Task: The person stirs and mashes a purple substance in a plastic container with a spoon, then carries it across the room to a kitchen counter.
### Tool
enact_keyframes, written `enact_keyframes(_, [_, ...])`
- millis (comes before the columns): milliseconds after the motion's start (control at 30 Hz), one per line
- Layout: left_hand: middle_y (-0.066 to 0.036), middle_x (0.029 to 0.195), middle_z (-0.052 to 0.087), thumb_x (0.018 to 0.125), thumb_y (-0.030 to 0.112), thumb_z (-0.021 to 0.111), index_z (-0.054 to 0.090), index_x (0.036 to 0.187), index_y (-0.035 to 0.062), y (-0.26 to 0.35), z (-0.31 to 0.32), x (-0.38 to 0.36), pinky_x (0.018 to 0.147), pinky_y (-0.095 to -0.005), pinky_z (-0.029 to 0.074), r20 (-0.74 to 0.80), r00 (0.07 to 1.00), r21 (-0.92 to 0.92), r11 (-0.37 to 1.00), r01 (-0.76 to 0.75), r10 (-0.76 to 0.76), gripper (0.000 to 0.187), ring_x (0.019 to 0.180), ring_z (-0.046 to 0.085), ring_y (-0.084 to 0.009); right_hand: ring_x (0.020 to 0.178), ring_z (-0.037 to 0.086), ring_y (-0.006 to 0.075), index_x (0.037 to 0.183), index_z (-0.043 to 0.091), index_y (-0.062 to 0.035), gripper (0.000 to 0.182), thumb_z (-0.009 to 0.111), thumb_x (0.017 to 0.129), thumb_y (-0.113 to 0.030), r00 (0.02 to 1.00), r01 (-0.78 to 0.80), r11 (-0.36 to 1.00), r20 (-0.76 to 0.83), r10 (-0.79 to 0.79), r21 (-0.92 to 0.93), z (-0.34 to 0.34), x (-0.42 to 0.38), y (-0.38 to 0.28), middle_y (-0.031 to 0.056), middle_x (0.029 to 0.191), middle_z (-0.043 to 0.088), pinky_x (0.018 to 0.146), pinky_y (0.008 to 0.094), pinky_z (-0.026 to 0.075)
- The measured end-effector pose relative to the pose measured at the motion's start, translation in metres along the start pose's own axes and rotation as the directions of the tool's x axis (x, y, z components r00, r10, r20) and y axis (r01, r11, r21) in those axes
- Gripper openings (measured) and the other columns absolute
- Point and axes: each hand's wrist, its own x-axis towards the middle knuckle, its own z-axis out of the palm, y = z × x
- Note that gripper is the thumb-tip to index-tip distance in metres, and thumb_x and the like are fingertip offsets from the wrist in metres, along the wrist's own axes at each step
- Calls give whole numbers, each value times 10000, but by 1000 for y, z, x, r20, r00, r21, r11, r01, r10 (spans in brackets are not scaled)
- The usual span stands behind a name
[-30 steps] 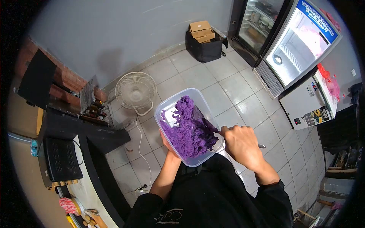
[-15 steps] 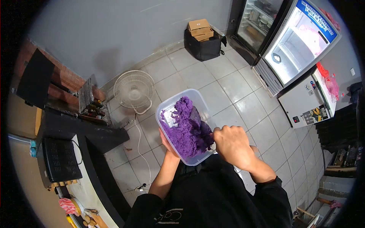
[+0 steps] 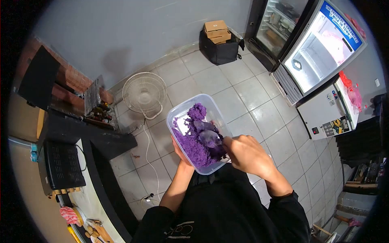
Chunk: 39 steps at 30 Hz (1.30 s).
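Observation:
A clear rectangular plastic tub (image 3: 187, 106) is held tilted in front of my body, partly filled with crumbly purple mash (image 3: 193, 148). My left hand (image 3: 180, 152) grips the tub's left side from below; most of its fingers are hidden behind the wall. Over the tub's right edge, my right hand (image 3: 248, 156) is closed around the handle of a large spoon (image 3: 210, 138). The rounded, purple-smeared end of the spoon lies against the mash. Its handle is mostly covered by my fingers.
A white fan (image 3: 144, 93) stands on the tiled floor, its cord trailing toward me. To the left is a counter (image 3: 93, 194) with a black appliance (image 3: 65, 168). A black bag with cardboard boxes (image 3: 219, 50), a lit display fridge (image 3: 316, 52) and a white freezer (image 3: 326, 111) line the far side.
My right hand has turned the spoon, so its rounded end now shows above the mash. The upper heap of mash looks smaller and shifted. The tub stays in my left hand.

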Motion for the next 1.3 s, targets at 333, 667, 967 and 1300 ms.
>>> enact_keyframes(333, [-190, 1427, 442, 869, 723, 396, 324, 1472, 83, 1, 8, 2, 1080, -528, 376, 54, 998, -25, 999, 39, -38, 882, 1277, 468, -377, 706, 621, 378, 829, 621, 14, 110, 591, 725, 26, 994, -68, 986, -94, 54, -151, -10, -9, 1, 169, 773, 643, 599, 446, 467])
enact_keyframes(667, [-196, 1434, 433, 860, 737, 398, 311, 1480, 83, 4, 20, -2, 1083, -533, 371, 122, 987, -50, 993, 109, -102, 906, 1283, 462, -385, 655, 624, 393, 835, 645, 14, 167, 609, 675, 40, 990, -92, 978, -119, 70, -188, 3, 7, -2, 216, 634, 598, 579, 451, 478])
enact_keyframes(967, [-201, 1441, 424, 852, 750, 401, 300, 1487, 83, 9, 27, -2, 1085, -538, 367, 181, 973, -73, 985, 159, -143, 927, 1289, 456, -392, 670, 627, 407, 812, 648, 21, 143, 640, 671, -2, 989, -91, 982, -132, 69, -165, 9, 16, -1, 233, 632, 590, 592, 456, 487])
enact_keyframes(1300, [-176, 1396, 488, 887, 700, 338, 386, 1446, 82, -2, 3, -3, 1066, -504, 400, 12, 999, -41, 999, 30, -30, 835, 1255, 496, -360, 749, 634, 409, 845, 620, 21, 182, 663, 683, -50, 989, -146, 973, -44, 140, -176, 26, 34, -8, 232, 774, 621, 689, 485, 502])
